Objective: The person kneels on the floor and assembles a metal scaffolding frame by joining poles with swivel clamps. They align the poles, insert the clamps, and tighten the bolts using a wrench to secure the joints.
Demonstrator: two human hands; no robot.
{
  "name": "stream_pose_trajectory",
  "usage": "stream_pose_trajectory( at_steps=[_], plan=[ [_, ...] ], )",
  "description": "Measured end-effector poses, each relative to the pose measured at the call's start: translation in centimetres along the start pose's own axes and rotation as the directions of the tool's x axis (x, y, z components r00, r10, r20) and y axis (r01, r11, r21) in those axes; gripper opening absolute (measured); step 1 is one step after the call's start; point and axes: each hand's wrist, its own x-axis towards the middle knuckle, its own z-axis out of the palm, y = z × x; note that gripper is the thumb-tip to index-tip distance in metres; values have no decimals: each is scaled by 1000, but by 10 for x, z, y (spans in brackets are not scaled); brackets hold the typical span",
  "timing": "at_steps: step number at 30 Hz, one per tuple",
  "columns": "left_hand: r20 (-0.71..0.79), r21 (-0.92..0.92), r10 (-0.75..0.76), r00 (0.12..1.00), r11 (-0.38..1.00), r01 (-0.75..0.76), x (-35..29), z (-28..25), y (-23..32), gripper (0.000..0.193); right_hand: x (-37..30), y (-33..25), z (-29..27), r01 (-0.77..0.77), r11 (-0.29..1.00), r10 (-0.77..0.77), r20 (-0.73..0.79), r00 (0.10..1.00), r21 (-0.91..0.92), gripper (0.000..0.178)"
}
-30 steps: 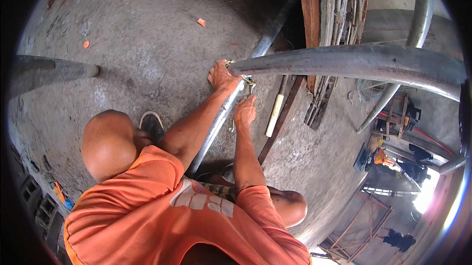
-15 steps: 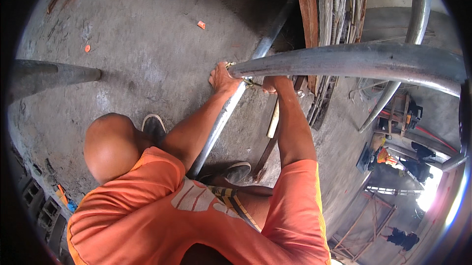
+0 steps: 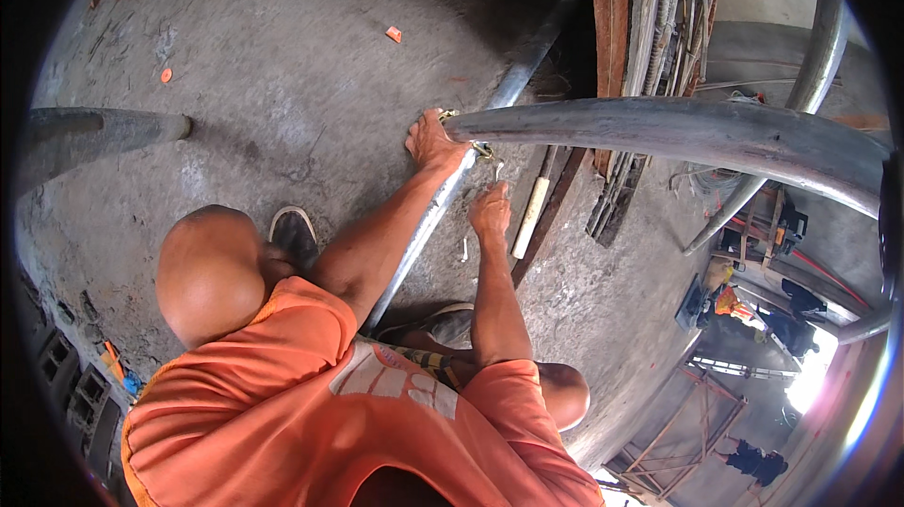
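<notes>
My left hand (image 3: 433, 142) is closed around a brass-coloured pipe clamp (image 3: 482, 150) where two steel pipes meet. One pipe (image 3: 428, 225) lies slanted along the floor. The other, a large pipe (image 3: 650, 121), comes in from the right and ends at the clamp; it covers part of the clamp. Just below the joint, my right hand (image 3: 491, 210) grips a slim silver wrench (image 3: 500, 170), whose ends show above and below the fist. The wrench is apart from the clamp. To the right of that hand lies a tool with a pale handle (image 3: 531, 215).
Boards (image 3: 610, 27) and metal bars (image 3: 667, 17) are stacked at the upper right. Another pipe end (image 3: 169, 126) juts in at the left. Orange bits (image 3: 394, 34) lie on the concrete. A wooden frame (image 3: 683, 422) stands at the lower right.
My right hand has come away from beneath the large pipe, down and to the left, with the wrench. My left hand stays at the clamp. My right knee now shows.
</notes>
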Motion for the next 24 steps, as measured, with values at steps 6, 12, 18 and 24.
stream_pose_trajectory(
  at_steps=[6,12,18,24],
  plan=[
    [14,24,2,1000,1000,-2,-1,-1,1,90,-8,-36,5,-72,996,74,-41,996,50,35],
    [15,12,-9,1000,1000,9,0,2,-1,90,-4,-29,-11,-4,1000,4,-15,1000,-9,30],
    [7,-13,30,1000,999,-30,1,5,-5,91,117,-46,-91,286,863,73,664,745,-416,32],
    [32,6,-2,999,1000,2,2,2,-2,90,139,-71,-107,431,685,78,648,758,-587,33]
  ],
)
